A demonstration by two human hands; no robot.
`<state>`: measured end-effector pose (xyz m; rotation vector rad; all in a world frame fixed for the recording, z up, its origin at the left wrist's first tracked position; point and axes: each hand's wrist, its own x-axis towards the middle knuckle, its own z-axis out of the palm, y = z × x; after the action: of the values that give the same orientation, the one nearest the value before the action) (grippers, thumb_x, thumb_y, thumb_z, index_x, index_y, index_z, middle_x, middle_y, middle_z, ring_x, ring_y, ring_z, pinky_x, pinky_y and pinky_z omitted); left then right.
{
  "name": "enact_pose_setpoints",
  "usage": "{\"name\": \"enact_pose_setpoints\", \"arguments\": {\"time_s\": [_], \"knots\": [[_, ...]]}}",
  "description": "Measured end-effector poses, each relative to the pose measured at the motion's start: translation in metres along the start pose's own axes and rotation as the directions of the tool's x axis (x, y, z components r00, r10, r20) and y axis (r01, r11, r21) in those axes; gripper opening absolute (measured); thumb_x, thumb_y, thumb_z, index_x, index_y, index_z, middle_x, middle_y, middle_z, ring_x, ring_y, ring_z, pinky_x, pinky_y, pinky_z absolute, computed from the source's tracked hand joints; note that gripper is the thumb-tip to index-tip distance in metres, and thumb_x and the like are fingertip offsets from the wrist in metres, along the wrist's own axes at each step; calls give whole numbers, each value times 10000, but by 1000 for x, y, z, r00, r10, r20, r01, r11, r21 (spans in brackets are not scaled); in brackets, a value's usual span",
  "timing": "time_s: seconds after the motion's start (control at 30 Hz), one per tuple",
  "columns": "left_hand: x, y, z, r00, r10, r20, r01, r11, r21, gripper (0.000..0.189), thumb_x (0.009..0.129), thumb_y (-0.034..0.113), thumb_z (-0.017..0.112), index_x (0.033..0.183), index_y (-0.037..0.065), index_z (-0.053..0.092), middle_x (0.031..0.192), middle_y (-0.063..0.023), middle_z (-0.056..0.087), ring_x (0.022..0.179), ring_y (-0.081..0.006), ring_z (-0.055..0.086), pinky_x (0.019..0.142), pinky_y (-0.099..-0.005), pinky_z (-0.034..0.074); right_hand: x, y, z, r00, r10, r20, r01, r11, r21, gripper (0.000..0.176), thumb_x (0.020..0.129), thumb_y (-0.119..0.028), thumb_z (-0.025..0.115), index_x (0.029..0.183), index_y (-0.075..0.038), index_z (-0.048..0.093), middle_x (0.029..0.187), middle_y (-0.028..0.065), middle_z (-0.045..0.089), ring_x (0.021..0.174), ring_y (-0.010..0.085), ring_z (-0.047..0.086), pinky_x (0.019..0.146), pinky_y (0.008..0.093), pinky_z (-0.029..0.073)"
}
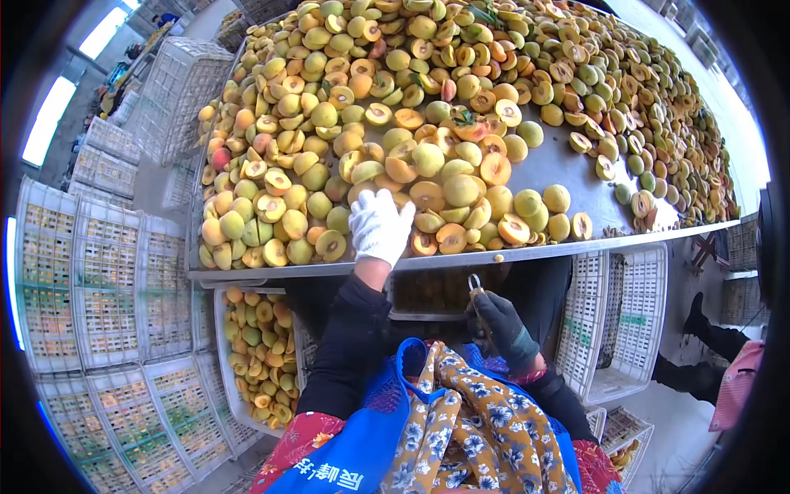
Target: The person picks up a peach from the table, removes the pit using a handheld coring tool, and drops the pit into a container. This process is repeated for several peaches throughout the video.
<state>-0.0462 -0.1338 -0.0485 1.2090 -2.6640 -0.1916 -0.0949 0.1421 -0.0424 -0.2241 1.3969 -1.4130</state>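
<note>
My left hand, in a white glove, reaches onto the metal table and rests on the pile of apricots near the front edge; I cannot tell whether it grips a fruit. The pile mixes whole yellow-green fruit with halved ones showing orange flesh. My right hand, in a dark glove, stays below the table edge over my lap and holds a small metal pitting tool pointing up. A blue apron and floral cloth cover my lap.
A white crate at my lower left holds halved apricots. Stacked white crates stand at the left, more behind them. An empty white crate sits at the right under the table. Another person's leg and pink sleeve are at far right.
</note>
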Motion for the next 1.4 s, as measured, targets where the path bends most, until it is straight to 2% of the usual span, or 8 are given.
{"name": "enact_pose_setpoints", "arguments": {"time_s": [0.53, 0.6, 0.7, 0.77, 0.93, 1.17, 1.27, 1.4], "knots": [[1, -24, -9, 984, -42, 172, 107, 916, -387, 631, 829, 404, 802, 1250, 19, 534, 1129, -228, 673, 964, -356, 693, 824, -441, 565, 2, -24, 25, 998, -43, 44, 48, 991, -123, 305, 1069, -351, 551, 989, -60, 590, 649, 4, 541, 511, 87, 524, 471, 279, 423], [-7, -16, -24, 908, -140, 395, 370, 711, -598, 623, 828, 370, 821, 1237, 18, 512, 1102, -192, 672, 829, -277, 699, 711, -385, 575, 4, -22, 27, 983, -180, 31, 181, 934, -309, 268, 1054, -306, 569, 992, -46, 592, 640, 72, 573, 510, 195, 592, 490, 352, 473], [-27, -22, -20, 883, -101, 458, 465, 313, -828, 546, 870, 221, 782, 1294, 64, 476, 1005, -117, 670, 578, -125, 609, 451, -226, 458, 11, -33, 31, 720, -654, 233, 613, 441, -656, 230, 1021, -268, 592, 1025, -39, 581, 677, 172, 631, 578, 360, 655, 545, 457, 518], [-46, -16, -32, 841, -8, 540, 538, -80, -839, 534, 909, 172, 733, 1358, 65, 465, 1019, -113, 672, 561, -129, 601, 436, -210, 451, 8, -42, 37, 787, -584, 197, 523, 463, -716, 238, 1000, -272, 604, 1044, -42, 564, 707, 211, 650, 642, 420, 662, 577, 504, 524], [-80, -22, -38, 745, 323, 583, 667, -379, -642, 475, 1076, 435, 487, 1409, 97, 481, 1170, -136, 683, 760, -200, 684, 480, -236, 486, 14, -42, 51, 847, -504, 167, 392, 381, -837, 321, 988, -339, 613, 1036, -35, 522, 687, 228, 664, 667, 439, 676, 597, 542, 530], [-103, -5, -49, 768, 295, 568, 638, -419, -646, 492, 1116, 456, 358, 1374, 70, 520, 1244, -122, 657, 1051, -192, 682, 728, -287, 577, 12, -41, 55, 915, -388, 109, 263, 370, -891, 318, 1004, -338, 598, 1009, -35, 500, 692, 229, 665, 670, 435, 679, 611, 534, 538], [-110, 0, -51, 873, 149, 464, 473, -25, -881, 455, 1122, 401, 368, 1343, 41, 539, 1218, -121, 670, 1097, -193, 676, 905, -302, 557, 9, -39, 57, 912, -390, 130, 293, 395, -871, 312, 1010, -325, 593, 1001, -29, 494, 696, 236, 662, 672, 440, 675, 611, 538, 533], [-115, 17, -69, 874, -13, 485, 483, 121, -867, 383, 1115, 321, 422, 1324, 28, 551, 1207, -152, 682, 1094, -241, 688, 970, -338, 532, 12, -36, 55, 917, -360, 173, 346, 501, -793, 308, 1011, -304, 594, 995, -15, 489, 696, 251, 652, 673, 455, 664, 608, 549, 517]]}}
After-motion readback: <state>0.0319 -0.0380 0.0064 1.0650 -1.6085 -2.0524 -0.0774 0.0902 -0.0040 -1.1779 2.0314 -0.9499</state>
